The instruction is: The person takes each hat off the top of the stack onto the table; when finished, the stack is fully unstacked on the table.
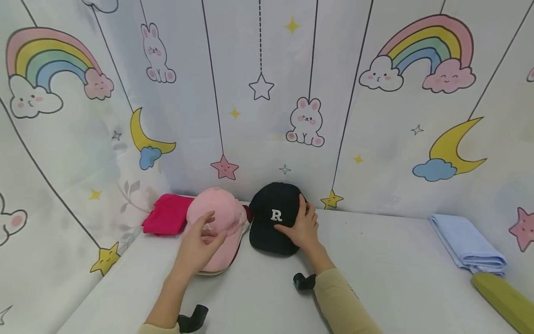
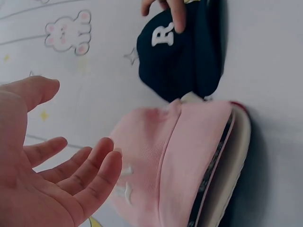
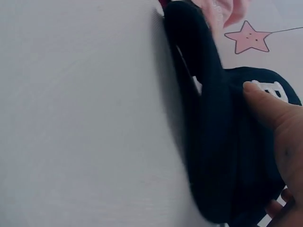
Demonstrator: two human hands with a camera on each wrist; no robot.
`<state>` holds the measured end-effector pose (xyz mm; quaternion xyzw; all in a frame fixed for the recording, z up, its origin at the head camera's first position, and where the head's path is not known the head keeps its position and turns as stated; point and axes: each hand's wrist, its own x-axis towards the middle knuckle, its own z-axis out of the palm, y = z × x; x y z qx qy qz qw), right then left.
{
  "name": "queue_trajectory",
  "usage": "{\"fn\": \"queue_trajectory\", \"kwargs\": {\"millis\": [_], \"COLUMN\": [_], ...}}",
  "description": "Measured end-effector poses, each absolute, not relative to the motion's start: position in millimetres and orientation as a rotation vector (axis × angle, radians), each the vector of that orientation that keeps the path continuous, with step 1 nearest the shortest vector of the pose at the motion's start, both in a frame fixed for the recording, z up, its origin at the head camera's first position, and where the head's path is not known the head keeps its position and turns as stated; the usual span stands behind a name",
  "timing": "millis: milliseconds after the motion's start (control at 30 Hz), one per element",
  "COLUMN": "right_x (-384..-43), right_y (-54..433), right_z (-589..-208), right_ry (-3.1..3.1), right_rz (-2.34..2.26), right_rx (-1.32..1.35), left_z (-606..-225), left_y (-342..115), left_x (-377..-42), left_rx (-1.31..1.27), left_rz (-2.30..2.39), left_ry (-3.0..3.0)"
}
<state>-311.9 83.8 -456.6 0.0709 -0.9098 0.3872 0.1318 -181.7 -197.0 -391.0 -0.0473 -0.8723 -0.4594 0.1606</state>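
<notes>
The black cap [image 1: 265, 225] sits on the tabletop [image 1: 388, 273], at the pink cap's [image 1: 227, 215] 3 o'clock. Probably light, soft-crowned and stiffer-brimmed, it should grip well by the crown's side. The right hand [image 1: 303, 230] pinches it there, thumb in front; the left hand's [image 1: 196, 248] fingers are loosely spread, holding nothing.

Left hand [image 2: 49, 189] near pink cap [image 2: 170, 156]; dark cap [image 2: 177, 66] beyond.

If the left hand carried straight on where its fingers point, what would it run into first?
Most likely the pink cap: the left hand points at its crown. Depth is unclear, so any gap there is hard to judge.
</notes>
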Motion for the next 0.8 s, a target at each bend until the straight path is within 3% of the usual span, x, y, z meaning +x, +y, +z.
{"fn": "queue_trajectory", "kwargs": {"millis": [400, 800], "right_x": [-311, -300], "right_y": [74, 31], "right_z": [-421, -385], "right_ry": [-2.590, -2.520], "right_rz": [1.110, 1.113], "right_rx": [0.260, 0.442], "left_z": [-387, -399], "left_y": [-234, -258], "left_x": [-183, -191], "left_rx": [-0.162, -0.150], "left_rz": [-1.312, -1.299], "left_ry": [-2.434, -2.411]}}
